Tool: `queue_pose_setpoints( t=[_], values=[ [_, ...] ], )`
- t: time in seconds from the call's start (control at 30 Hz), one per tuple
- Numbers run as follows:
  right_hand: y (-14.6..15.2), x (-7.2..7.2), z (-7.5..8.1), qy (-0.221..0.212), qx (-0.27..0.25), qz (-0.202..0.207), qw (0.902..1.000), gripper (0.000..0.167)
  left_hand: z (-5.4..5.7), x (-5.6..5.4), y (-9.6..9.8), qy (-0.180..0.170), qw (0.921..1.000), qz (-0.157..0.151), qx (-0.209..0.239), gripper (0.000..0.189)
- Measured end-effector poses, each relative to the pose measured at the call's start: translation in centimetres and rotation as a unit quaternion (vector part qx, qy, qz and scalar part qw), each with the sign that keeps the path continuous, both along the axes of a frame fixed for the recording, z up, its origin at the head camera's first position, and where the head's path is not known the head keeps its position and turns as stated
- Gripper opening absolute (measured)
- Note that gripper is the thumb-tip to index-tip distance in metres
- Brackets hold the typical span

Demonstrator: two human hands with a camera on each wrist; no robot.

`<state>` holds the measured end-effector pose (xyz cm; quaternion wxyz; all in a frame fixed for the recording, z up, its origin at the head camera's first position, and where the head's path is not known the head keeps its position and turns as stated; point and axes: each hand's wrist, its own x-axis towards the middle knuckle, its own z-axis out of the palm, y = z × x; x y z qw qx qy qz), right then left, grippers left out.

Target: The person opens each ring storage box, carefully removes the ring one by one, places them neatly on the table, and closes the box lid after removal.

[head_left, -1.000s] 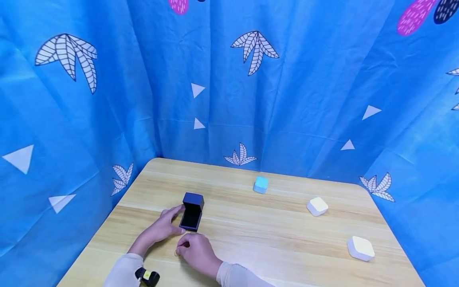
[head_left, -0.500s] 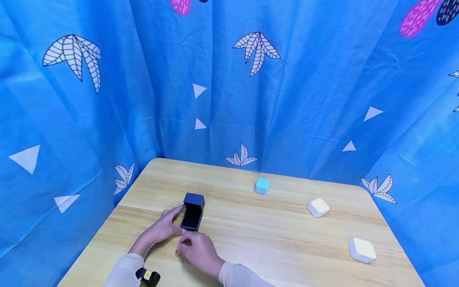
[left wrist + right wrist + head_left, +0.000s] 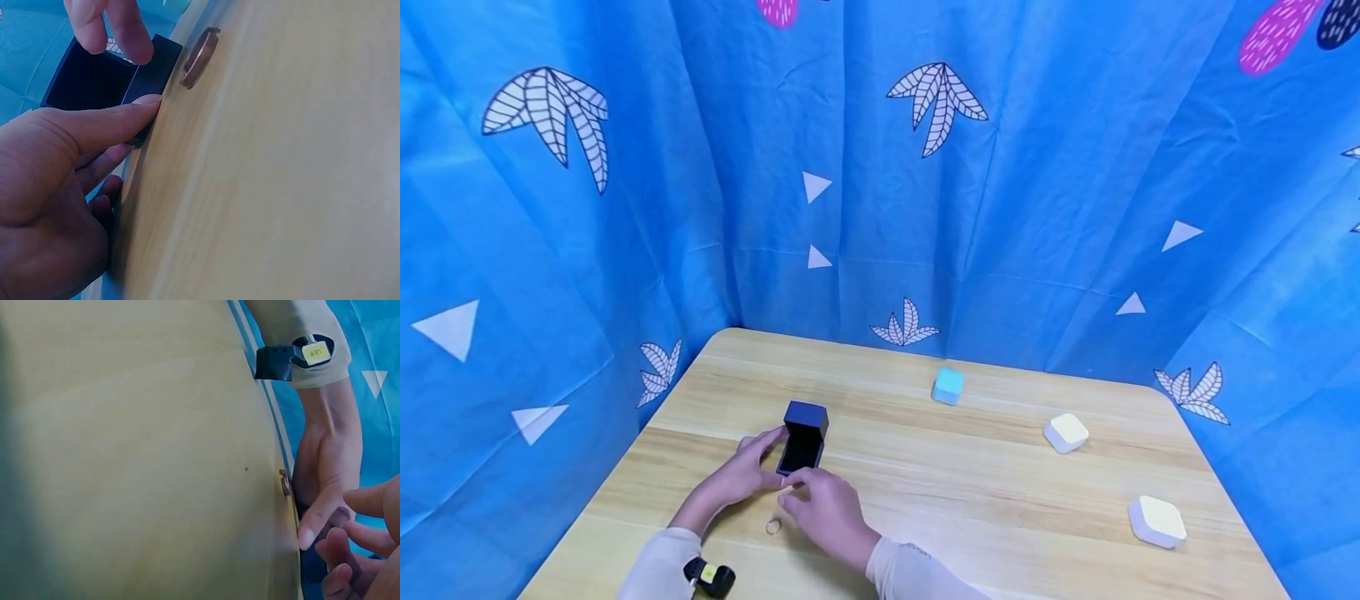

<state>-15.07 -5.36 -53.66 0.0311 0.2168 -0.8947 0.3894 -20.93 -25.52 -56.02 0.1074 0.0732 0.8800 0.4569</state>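
A dark blue ring box (image 3: pixel 806 417) stands on the table with its lid raised and its black inside showing. My left hand (image 3: pixel 741 477) grips it from the left, thumb (image 3: pixel 119 119) at its front edge and fingers along its side. Just in front of the box is my right hand (image 3: pixel 831 510), thumb and index finger apart with nothing between them. In the left wrist view its fingertips (image 3: pixel 133 34) overlap the box. A copper-coloured ring (image 3: pixel 773 526) lies on the wood, left of the right hand and in front of the box; the left wrist view shows the ring (image 3: pixel 200 57) close by.
On the wooden table (image 3: pixel 970 508) a light blue block (image 3: pixel 947 387) sits toward the back. Two white blocks with rounded corners, one farther back (image 3: pixel 1066 433) and one nearer (image 3: pixel 1157 522), are at the right. A blue patterned curtain (image 3: pixel 880 208) hangs round the table.
My right hand has let go of the ring, which now lies on the table, and has moved slightly right and toward the box. The left hand stays at the box.
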Motion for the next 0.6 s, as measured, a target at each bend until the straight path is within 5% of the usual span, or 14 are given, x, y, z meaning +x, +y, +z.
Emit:
queue_pose_setpoints(
  t=[0.33,0.6],
  values=[
    [0.6,-0.9,0.4,0.037,0.01,-0.027,0.9989,0.026,0.1,-0.2,0.0,0.006,1.0,0.002,-0.002,0.097],
    [1.8,-1.9,0.7,0.023,0.002,-0.052,0.9984,0.03,0.0,-0.2,0.0,0.0,1.0,0.002,0.005,0.097]
  ],
)
